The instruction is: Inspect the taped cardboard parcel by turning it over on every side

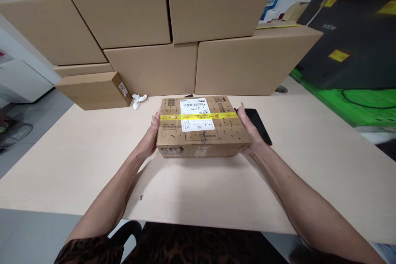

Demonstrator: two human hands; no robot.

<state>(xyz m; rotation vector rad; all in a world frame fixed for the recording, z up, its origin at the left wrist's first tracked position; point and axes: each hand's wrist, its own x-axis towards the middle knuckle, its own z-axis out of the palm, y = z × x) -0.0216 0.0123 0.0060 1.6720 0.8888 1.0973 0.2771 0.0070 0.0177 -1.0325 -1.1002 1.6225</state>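
Observation:
Between my two hands is a brown cardboard parcel (pixel 229 136) with a strip of yellow tape across its top. A white shipping label (pixel 196 126) is stuck to the top, partly under the tape. My left hand (pixel 151 136) grips the parcel's left side, its fingers partly hidden behind the box. At the opposite end my right hand (pixel 251 132) presses on the right side, thumb up by the top edge. The front of the parcel appears slightly raised over the table, with a shadow below. Just beyond my right hand lies a flat black object (pixel 261 126), partly covered.
Large cardboard boxes (pixel 151 70) are stacked along the back of the pale table (pixel 77 165). A smaller carton (pixel 93 90) and a crumpled white scrap (pixel 139 101) sit at the back left. On the right are a dark case (pixel 346 33) and a bright green surface (pixel 340 103).

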